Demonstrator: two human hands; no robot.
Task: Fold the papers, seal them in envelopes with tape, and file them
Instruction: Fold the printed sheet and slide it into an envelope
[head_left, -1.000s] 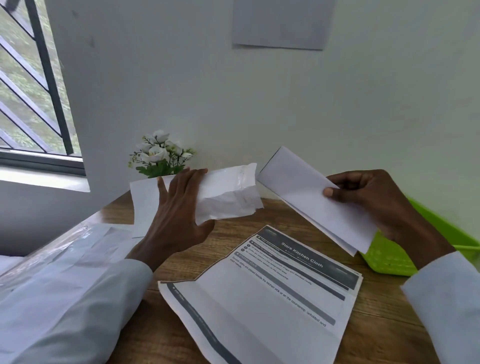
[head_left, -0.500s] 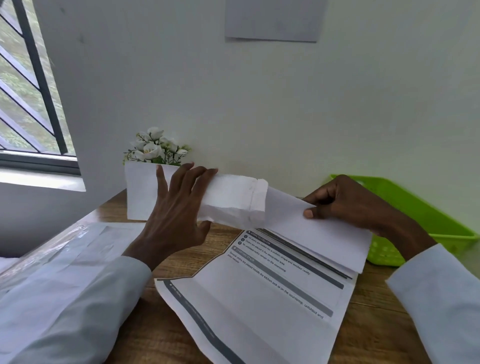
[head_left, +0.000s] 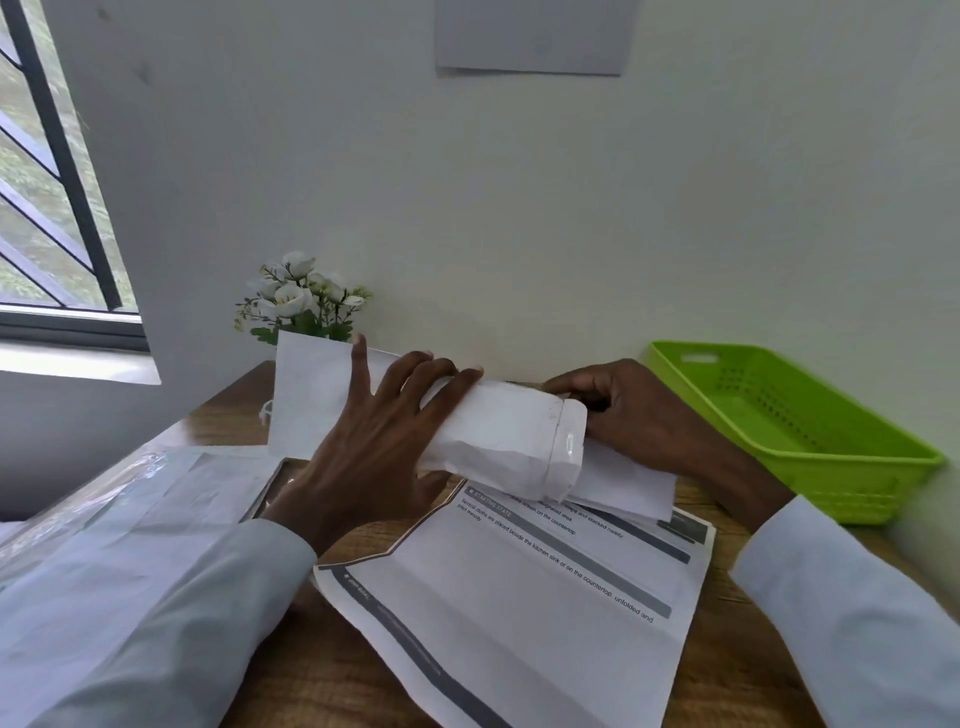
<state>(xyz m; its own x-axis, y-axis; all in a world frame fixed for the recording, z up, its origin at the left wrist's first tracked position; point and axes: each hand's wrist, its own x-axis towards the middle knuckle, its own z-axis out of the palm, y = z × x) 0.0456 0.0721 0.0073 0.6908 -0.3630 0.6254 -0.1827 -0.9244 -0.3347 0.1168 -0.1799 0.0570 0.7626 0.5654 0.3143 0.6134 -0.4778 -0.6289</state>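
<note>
Change: a second ago the folded paper (head_left: 623, 486) is held up in the air at 2 o'clock, clear of the envelope; half a second ago its leading edge meets the envelope mouth; now most of it sits inside, with only a tail showing at 3 o'clock of the mouth.
Envelope (head_left: 483, 441): white, bulged open, lying roughly level above the desk at 12 o'clock of the printed sheet; its flap end with a shiny adhesive strip points to 3 o'clock.
Left hand (head_left: 374, 447): fingers spread over the top of the envelope and thumb beneath, clasping it and keeping the mouth open.
Right hand (head_left: 639, 415): at 3 o'clock of the envelope mouth, fingers curled on the folded paper's trailing end; the exact pinch is partly hidden behind the flap.
Printed sheet (head_left: 519, 587): creased, lying flat on the desk (head_left: 727, 649) at 6 o'clock of the hands, not yet in an envelope.
Green tray (head_left: 789, 421): at 3 o'clock, against the wall, nothing seen inside.
Flowers (head_left: 296, 301): at 11 o'clock, behind the envelope.
Clear-wrapped stack (head_left: 130, 493): at 9 o'clock, contents unclear.
Meaning: insertion appears nearly done; closing the flap, taping and filing in the tray likely remain, and tape is not in view.
</note>
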